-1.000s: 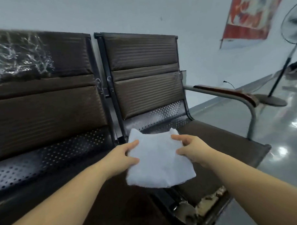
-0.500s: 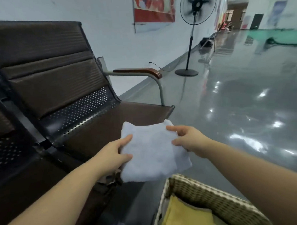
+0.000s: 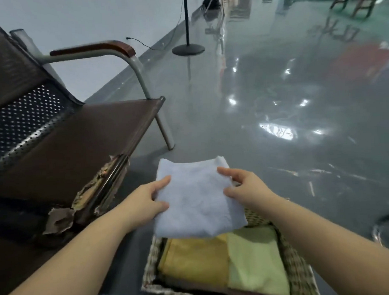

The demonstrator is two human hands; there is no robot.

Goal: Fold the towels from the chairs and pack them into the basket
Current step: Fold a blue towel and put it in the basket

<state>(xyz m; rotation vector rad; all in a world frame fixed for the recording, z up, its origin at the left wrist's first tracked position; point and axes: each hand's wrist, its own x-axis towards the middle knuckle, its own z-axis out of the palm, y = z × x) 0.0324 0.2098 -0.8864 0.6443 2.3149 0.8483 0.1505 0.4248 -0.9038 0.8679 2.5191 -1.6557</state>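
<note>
A folded pale blue towel (image 3: 195,198) hangs in the air over the far end of a woven basket (image 3: 297,267) on the floor. My left hand (image 3: 144,202) grips the towel's left edge, thumb on top. My right hand (image 3: 245,189) grips its right edge the same way. Inside the basket lie a folded mustard-yellow towel (image 3: 193,260) on the left and a folded light green towel (image 3: 257,262) on the right. The blue towel hides the basket's far rim.
The brown bench chair (image 3: 78,138) stands to the left, its seat front torn, with a padded armrest (image 3: 97,48) and a metal leg (image 3: 164,130). A fan stand base (image 3: 188,49) sits on the shiny grey floor beyond.
Both hands carried the blue towel off the chair seat and to the right, over the basket. My view turned from the chairs down toward the basket and floor.
</note>
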